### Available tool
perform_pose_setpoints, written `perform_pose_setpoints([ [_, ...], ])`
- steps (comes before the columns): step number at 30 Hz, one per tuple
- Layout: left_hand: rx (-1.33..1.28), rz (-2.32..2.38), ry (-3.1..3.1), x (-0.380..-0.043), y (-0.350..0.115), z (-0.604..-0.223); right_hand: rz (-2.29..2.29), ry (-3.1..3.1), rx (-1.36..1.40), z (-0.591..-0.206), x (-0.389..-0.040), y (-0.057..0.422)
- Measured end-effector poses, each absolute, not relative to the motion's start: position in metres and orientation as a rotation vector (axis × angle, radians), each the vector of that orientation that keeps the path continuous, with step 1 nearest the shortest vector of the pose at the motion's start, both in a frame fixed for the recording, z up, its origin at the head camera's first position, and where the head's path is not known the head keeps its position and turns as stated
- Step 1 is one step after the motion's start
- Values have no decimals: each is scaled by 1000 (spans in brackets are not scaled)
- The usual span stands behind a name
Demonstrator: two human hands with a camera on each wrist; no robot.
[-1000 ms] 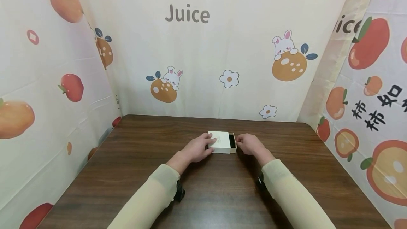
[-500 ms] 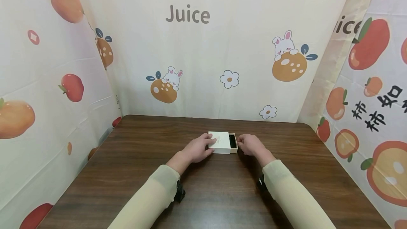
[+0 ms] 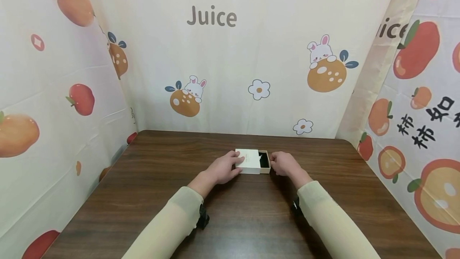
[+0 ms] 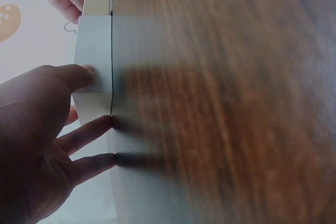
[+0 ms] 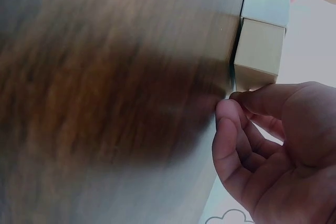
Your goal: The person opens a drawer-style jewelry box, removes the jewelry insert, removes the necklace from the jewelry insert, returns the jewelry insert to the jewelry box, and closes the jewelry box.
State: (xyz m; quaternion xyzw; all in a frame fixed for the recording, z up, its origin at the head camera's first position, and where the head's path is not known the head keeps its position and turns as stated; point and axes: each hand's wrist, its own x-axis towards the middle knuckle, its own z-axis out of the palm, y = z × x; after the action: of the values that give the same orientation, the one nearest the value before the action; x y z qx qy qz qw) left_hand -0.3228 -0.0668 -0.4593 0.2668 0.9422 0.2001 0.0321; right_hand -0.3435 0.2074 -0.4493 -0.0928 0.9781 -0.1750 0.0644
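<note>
Gripping the left end of a white, flat, rectangular cardboard box cover [image 3: 249, 160], the left hand [image 3: 223, 168] shows in the head view with fingers over the top and thumb at the near side. A shallow cream-tan cardboard drawer [image 3: 266, 170] sticks partway out of the cover's right end. Head view alone shows the drawer's black interior [image 3: 265, 160], with a small whitish item [image 3: 260, 156] at the cover's edge, too small to identify. Right hand [image 3: 284, 164] is at the drawer's outer end, fingers curled in. Box sits toward the far side of a dark brown wood-grain desk [image 3: 248, 215]; faint print on the cover, unreadable. Pale cream-green long sleeves [image 3: 165, 219] on both arms, black wrist device [image 3: 203, 216] at the left cuff. Behind: cream fabric backdrop [image 3: 230, 51] with fruit, rabbits, flowers and "Juice".

Left wrist view: cover seen low from the side, lying flat on the desk. Thumb [image 4: 79, 77] presses the long side; two spread fingers [image 4: 86, 134] reach down to the desk beyond the left end, not visible as such from the head. Another finger is mostly hidden behind the box.

Right wrist view: drawer's plain tan side and outer end visible, interior not. Right hand is nearly closed, thumb tip and bent fingertips together low at that end, holding the drawer there; exact contact is partly hidden.
</note>
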Motion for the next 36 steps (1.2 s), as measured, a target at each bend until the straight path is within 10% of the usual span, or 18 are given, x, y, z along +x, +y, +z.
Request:
perform_pose_setpoints([
  [36,817,618,2901,-323,-66,-459,-530,2936,-241,-449,-343,224],
])
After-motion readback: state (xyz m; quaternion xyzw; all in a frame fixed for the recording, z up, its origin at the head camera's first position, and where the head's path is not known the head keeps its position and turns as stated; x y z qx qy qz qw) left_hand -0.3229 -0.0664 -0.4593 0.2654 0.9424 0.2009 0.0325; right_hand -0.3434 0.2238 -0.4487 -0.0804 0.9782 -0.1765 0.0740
